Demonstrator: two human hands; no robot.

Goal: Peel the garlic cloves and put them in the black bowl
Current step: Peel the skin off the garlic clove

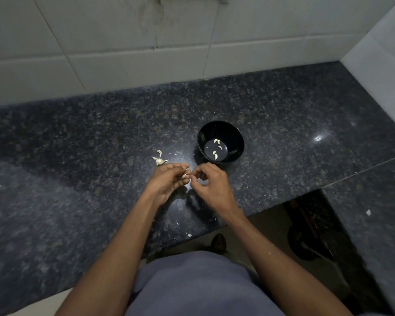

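Garlic clove pinched in left hand; skin picked by right hand fingertips, best stripped fully before the black bowl.

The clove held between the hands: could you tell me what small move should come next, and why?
Probably keep stripping skin: the left hand grips the clove while the right hand pinches at it. Once it is bare, drop it into the bowl, just beyond, with the peeled cloves.
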